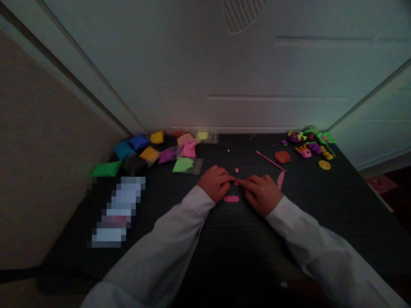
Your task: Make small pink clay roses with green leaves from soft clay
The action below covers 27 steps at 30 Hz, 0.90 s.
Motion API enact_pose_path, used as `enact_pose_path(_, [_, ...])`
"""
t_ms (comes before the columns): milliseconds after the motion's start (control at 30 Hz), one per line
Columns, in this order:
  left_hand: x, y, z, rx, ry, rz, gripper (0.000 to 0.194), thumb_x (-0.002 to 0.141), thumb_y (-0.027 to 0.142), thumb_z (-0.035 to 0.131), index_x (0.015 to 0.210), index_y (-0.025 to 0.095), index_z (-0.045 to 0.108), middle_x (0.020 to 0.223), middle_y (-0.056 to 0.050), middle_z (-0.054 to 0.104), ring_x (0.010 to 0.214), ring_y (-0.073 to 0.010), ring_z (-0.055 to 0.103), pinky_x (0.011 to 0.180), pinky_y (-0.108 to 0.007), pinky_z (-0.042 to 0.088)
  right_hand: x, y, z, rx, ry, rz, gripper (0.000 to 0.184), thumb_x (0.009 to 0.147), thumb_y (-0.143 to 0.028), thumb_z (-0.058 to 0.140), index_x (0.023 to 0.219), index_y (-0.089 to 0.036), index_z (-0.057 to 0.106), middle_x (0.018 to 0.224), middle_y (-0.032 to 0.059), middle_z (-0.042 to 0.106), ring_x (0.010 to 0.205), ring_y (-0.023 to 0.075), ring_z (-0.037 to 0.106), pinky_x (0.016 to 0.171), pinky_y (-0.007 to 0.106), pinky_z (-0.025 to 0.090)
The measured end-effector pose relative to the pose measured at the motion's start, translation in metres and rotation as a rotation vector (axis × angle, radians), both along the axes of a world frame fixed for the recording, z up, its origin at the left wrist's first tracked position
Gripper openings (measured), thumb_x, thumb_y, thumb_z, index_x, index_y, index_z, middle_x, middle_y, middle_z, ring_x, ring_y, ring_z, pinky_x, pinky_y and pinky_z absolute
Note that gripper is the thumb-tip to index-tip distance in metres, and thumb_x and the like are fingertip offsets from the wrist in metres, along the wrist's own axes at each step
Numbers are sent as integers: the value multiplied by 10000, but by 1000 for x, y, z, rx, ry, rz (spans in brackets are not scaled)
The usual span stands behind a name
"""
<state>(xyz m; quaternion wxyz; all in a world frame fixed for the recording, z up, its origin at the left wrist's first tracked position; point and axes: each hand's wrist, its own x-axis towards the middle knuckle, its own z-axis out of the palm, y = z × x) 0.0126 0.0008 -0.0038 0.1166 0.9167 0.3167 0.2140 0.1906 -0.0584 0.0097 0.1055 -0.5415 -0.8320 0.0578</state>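
My left hand (215,183) and my right hand (261,192) meet over the dark table (224,239), fingers curled, and pinch a small pink clay piece (236,182) between their fingertips. A flattened pink clay strip (231,199) lies on the table just below the hands. Another tiny pink bit (236,170) sits just beyond the fingertips. A pink petal-shaped piece (280,179) stands beside my right hand. A thin pink modelling stick (270,161) lies past it to the right.
Several bags of coloured clay (154,155) are heaped at the back left, a green one (106,169) nearest the edge. Finished clay figures (310,147) and an orange lump (282,157) sit at the back right. A blurred flat object (117,212) lies left. A white door is behind.
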Motion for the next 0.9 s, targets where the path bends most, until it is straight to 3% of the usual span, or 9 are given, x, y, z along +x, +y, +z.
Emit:
enact_pose_path(367, [0,0,-1,-11,-79,24,262,723,142,402,853,157,630,741,-44,573,722,-143,478,703,-299,390,-11,-5,8,52,-164,9,326,798,-236,369,1097,-243,501,896,58,579,800,198,477,686,358,225])
enact_pose_path(667, [0,0,-2,-21,-144,87,233,725,131,418,835,150,624,732,-32,583,723,-130,497,714,-275,414,-5,-5,2,27,-23,-19,356,795,-198,363,1136,-214,464,916,52,576,835,165,499,707,312,263])
enact_pose_path(900, [0,0,-2,-33,-147,86,227,726,128,426,830,139,627,736,-41,588,724,-132,504,716,-272,416,-6,-3,2,12,-41,-29,369,786,-205,369,1143,-212,462,934,57,556,834,170,491,709,305,274])
